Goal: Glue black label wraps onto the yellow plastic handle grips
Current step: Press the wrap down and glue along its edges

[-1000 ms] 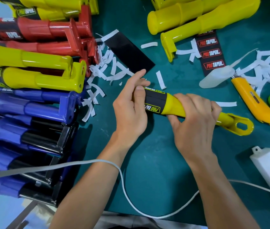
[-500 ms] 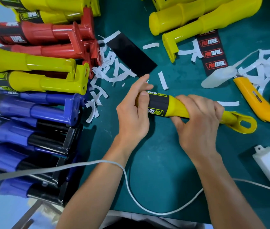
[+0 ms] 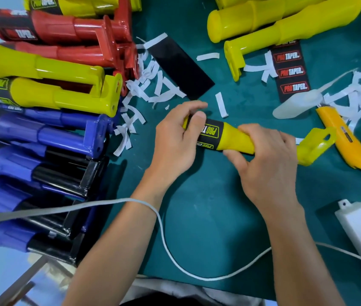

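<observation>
Head view: both forearms reach up from the lower edge onto the desk [image 3: 208, 208]. The left hand [image 3: 175, 146] curls round the butt end of the grip [image 3: 234, 140], with the thumb laid flat on the label [image 3: 210, 134] and the fingers bent over the far side. The right hand [image 3: 265, 166] clasps the grip's mid-section, knuckles up, thumb beneath the grip. The grip lies roughly level between the hands at desk centre; whether it touches the desk cannot be told. It is yellow, and its looped bracket end protrudes right of the right hand. The label is a black band round the butt end, printed "PRO T…" in yellow. Spare labels [image 3: 291, 69] lie at upper right, near white paper strips [image 3: 153, 89].
</observation>
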A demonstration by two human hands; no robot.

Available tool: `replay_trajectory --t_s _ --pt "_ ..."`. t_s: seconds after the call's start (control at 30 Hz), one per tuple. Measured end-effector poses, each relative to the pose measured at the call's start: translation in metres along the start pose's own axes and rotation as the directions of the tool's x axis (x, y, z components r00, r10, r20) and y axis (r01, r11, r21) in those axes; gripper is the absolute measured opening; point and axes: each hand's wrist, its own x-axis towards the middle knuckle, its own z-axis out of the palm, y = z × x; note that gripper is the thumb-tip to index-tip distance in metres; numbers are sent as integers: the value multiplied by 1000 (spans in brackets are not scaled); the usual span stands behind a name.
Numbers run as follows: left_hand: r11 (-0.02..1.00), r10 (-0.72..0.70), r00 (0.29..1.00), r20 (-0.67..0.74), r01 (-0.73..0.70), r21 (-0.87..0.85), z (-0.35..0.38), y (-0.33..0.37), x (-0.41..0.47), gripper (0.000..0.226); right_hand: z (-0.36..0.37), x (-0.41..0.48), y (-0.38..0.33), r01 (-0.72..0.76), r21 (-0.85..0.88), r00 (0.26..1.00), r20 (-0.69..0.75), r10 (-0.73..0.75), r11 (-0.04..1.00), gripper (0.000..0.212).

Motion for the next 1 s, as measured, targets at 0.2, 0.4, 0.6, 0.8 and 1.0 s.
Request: replay_trajectory --t_s 0.2,0.4,0.6,0.8,1.0 --pt "991 66 994 -85 -55 126 3 3 -2 26 4 1 0 20 26 1000 0 -20 999 43" --pt "920 248 967 62 -255 299 2 -4 -2 27 7 6 -1 11 -38 1000 -11 -11 999 43" --pt "999 6 998 -56 -3 55 3 -1 3 27 13 2 -14 -58 -70 998 -34 56 996 49" --pt "967 -113 988 -101 86 -240 1 -1 7 33 12 2 -13 -22 -96 999 -38 19 995 42" --pt "971 161 984 -79 -143 193 4 3 -8 29 14 2 -18 -53 -125 997 -63 46 991 51"
